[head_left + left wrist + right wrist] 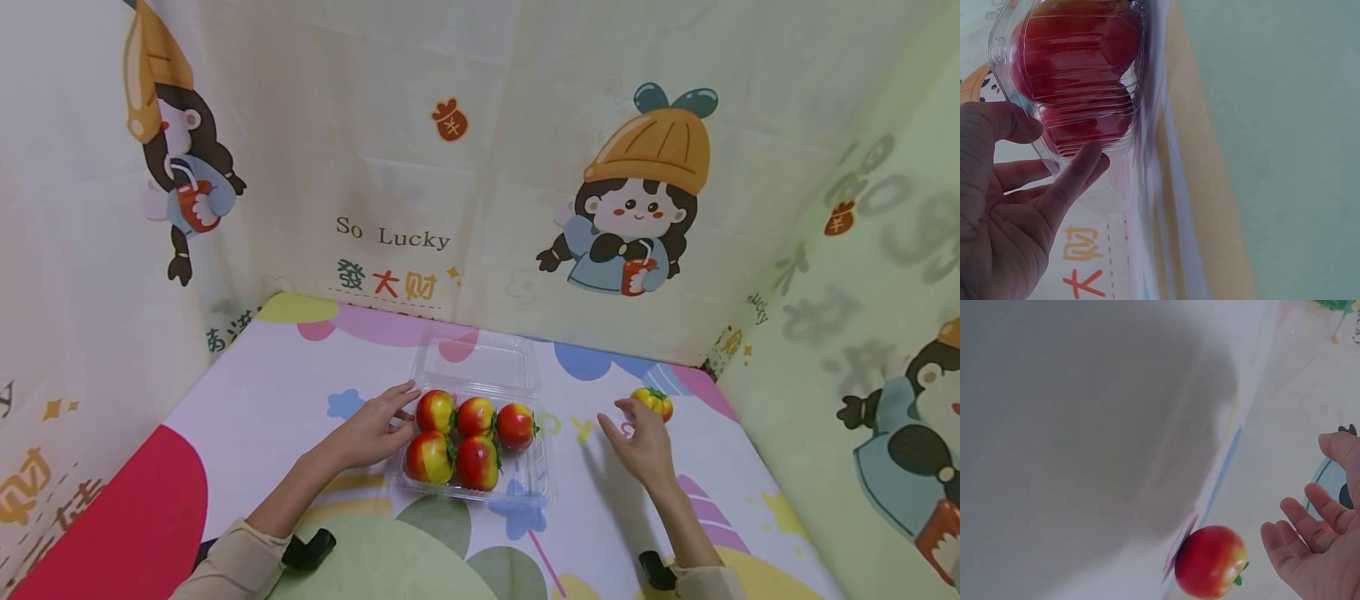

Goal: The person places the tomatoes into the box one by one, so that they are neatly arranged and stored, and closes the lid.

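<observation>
A clear plastic box (525, 483) stands on the table with its lid (476, 362) folded back. Inside lie several red-and-yellow fruits (477, 462) with green leafy tops, in two rows. My left hand (375, 429) is at the box's left side. In the left wrist view, the thumb of the left hand (1016, 194) lies at the rim and the fingers against the ribbed wall, pinching the edge. My right hand (645, 446) is over the table on the right, fingers loosely spread and holding nothing. Close beyond it sits another such fruit (656, 404), apart from the right hand (1316, 531) in the right wrist view.
Printed cloth walls (495, 192) with cartoon figures and lettering enclose the table at the back and sides. A colourful patterned cloth (247, 400) covers the tabletop. Black straps with mounts (311, 550) sit on both wrists, by the light sleeves (232, 562).
</observation>
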The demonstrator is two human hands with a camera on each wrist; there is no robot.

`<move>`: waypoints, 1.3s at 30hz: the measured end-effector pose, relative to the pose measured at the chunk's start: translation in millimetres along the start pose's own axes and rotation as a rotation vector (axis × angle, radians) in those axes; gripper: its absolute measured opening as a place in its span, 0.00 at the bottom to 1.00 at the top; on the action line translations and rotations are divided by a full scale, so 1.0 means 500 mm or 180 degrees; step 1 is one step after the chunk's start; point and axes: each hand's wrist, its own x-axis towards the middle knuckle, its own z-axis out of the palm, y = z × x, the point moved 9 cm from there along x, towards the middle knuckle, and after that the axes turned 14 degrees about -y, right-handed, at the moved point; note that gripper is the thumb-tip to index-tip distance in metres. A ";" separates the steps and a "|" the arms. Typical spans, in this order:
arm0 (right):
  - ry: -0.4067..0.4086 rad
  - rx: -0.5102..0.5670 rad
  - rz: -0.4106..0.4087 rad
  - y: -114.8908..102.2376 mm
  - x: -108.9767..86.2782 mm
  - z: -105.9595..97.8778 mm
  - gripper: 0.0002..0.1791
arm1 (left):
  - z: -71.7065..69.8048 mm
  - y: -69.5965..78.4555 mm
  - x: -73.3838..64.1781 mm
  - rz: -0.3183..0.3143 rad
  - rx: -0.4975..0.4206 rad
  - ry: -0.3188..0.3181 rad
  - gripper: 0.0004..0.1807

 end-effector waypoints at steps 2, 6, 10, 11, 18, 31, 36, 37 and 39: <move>0.0077 -0.0025 -0.0009 0.010 0.000 -0.004 0.23 | 0.000 0.000 0.000 -0.0010 0.0002 -0.0006 0.32; 0.0265 -0.0109 -0.0128 0.021 -0.002 -0.014 0.22 | 0.000 0.001 0.000 -0.0011 0.0021 -0.0005 0.32; 0.0469 -0.0223 -0.0340 0.024 -0.002 -0.025 0.20 | 0.000 0.001 0.000 0.0002 0.0028 -0.0001 0.32; 0.0511 -0.0235 -0.0376 0.025 -0.002 -0.028 0.20 | 0.000 0.001 0.000 0.0007 0.0033 0.0000 0.32; 0.0475 -0.0140 -0.0166 0.053 0.005 -0.032 0.22 | 0.001 0.003 0.000 0.0044 0.0030 -0.0011 0.31; 0.0221 -0.0174 0.0213 0.092 0.030 -0.033 0.24 | -0.001 0.006 -0.002 0.0028 0.0022 0.0008 0.32; 0.0098 -0.0209 0.0349 0.105 0.040 -0.036 0.25 | 0.000 0.006 -0.002 0.0048 0.0021 0.0003 0.31; 0.0061 -0.0201 0.0389 0.109 0.042 -0.036 0.26 | 0.000 0.006 -0.002 0.0052 0.0023 0.0003 0.31; -0.0012 -0.0188 0.0462 0.115 0.045 -0.037 0.27 | 0.000 0.006 -0.002 0.0056 0.0024 0.0003 0.31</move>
